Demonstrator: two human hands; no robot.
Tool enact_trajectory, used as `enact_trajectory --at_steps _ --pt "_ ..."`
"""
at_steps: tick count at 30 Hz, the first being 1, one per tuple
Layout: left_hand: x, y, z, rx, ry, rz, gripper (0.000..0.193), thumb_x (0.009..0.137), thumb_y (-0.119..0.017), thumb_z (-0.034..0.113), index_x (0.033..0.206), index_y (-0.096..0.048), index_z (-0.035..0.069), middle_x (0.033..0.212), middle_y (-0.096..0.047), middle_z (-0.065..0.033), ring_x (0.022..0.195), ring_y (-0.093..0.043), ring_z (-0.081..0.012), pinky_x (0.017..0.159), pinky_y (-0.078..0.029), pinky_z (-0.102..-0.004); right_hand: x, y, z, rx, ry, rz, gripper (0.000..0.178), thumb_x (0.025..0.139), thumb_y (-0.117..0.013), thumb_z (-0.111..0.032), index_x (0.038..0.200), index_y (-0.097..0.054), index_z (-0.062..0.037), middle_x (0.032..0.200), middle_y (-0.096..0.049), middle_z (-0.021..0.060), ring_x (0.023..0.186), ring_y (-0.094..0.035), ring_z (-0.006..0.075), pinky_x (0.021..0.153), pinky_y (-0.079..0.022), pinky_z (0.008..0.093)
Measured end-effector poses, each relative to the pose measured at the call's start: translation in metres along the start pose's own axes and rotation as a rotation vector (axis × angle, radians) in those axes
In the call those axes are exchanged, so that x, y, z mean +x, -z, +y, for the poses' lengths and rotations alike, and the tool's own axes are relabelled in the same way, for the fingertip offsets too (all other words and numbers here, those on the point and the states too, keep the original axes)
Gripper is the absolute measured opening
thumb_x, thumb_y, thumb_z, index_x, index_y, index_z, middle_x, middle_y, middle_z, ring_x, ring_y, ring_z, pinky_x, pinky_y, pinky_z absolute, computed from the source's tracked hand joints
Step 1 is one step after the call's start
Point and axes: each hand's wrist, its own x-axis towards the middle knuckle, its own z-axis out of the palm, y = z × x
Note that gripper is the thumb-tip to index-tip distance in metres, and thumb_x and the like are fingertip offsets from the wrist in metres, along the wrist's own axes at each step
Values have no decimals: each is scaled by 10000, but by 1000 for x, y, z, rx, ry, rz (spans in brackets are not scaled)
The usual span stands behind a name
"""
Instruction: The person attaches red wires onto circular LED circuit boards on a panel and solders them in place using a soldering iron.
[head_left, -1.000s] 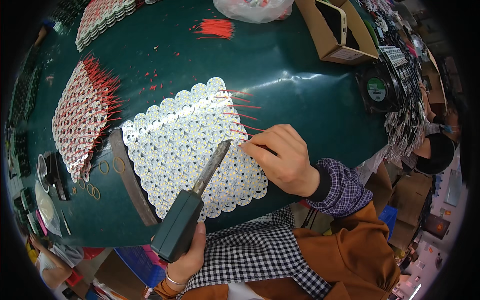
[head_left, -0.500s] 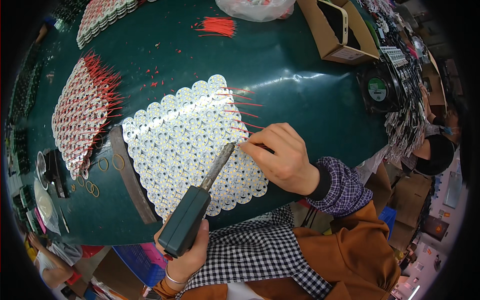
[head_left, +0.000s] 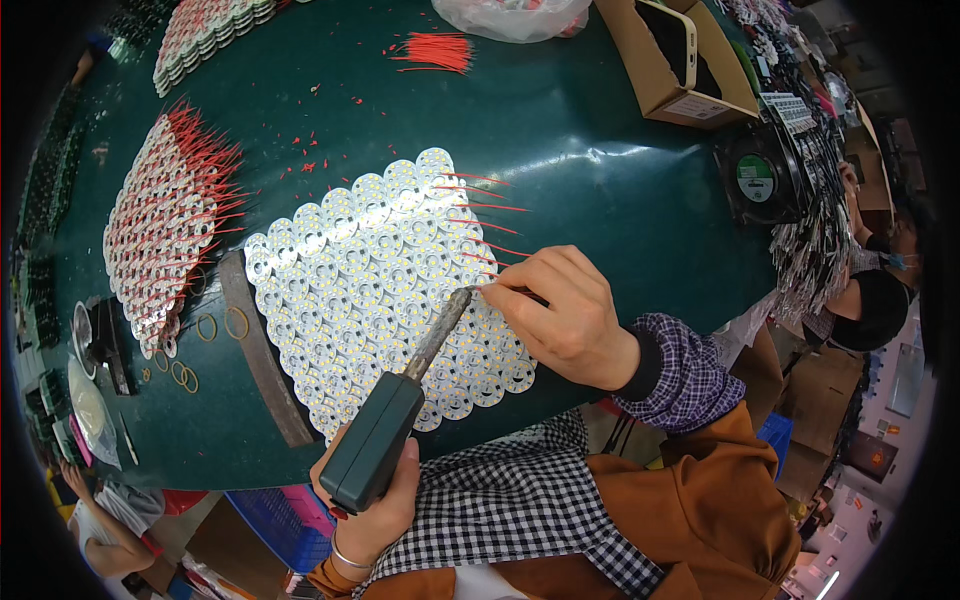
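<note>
A soldering iron (head_left: 374, 443) with a dark green gun-shaped body lies in the grip of my left hand (head_left: 385, 515). Its metal barrel reaches up to the right edge of a sheet of round white LED boards (head_left: 370, 290) on the table. Beside the tip, my right hand (head_left: 565, 318) pinches a thin red wire against a board; the fingertips hide most of that wire. Above it, several red wires (head_left: 490, 207) stick out from boards along the same edge. A dark flat bar (head_left: 265, 350) lies along the sheet's left side.
At the left lies a stack of boards with red wires (head_left: 165, 225), near rubber bands (head_left: 236, 324). A bundle of red wires (head_left: 435, 52) and a plastic bag (head_left: 512, 14) are at the back. A cardboard box (head_left: 690, 108) holding a phone and a black fan (head_left: 757, 178) stand right.
Both hands, the soldering iron and the boards stay almost exactly where they were. At the lower left, another person's arm has shifted slightly.
</note>
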Motion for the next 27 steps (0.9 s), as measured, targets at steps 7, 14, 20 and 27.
enact_trajectory --at_steps 7,14,20,27 --pt "-23 6 -21 -64 60 0 286 855 -732 -35 1135 -678 -22 977 -701 -67 791 -636 -115 675 -526 -263 0 0 0 -4 0 3 214 696 -744 35 897 -701 -22 831 -633 55 715 -615 213 662 -478 348" --pt "-29 6 -15 -134 64 38 365 858 -710 -57 1217 -648 -20 1105 -698 -100 810 -636 -112 648 -524 -238 -7 7 -3 -8 18 27 209 721 -695 -37 929 -673 -30 869 -617 43 786 -623 216 760 -487 364" --pt "-31 9 -18 164 -86 -77 396 851 -722 -48 1239 -648 -20 1133 -696 -110 879 -659 -137 732 -542 -259 -18 13 -5 -17 -13 13 243 720 -711 -23 959 -670 -36 875 -622 51 795 -626 233 783 -488 384" --pt "-24 5 -5 -70 167 -111 371 856 -739 -10 1219 -662 -25 1103 -709 -112 998 -673 -178 897 -525 -310 -20 11 -6 -12 -30 -7 242 705 -732 2 938 -684 -43 862 -634 48 773 -626 228 791 -508 405"
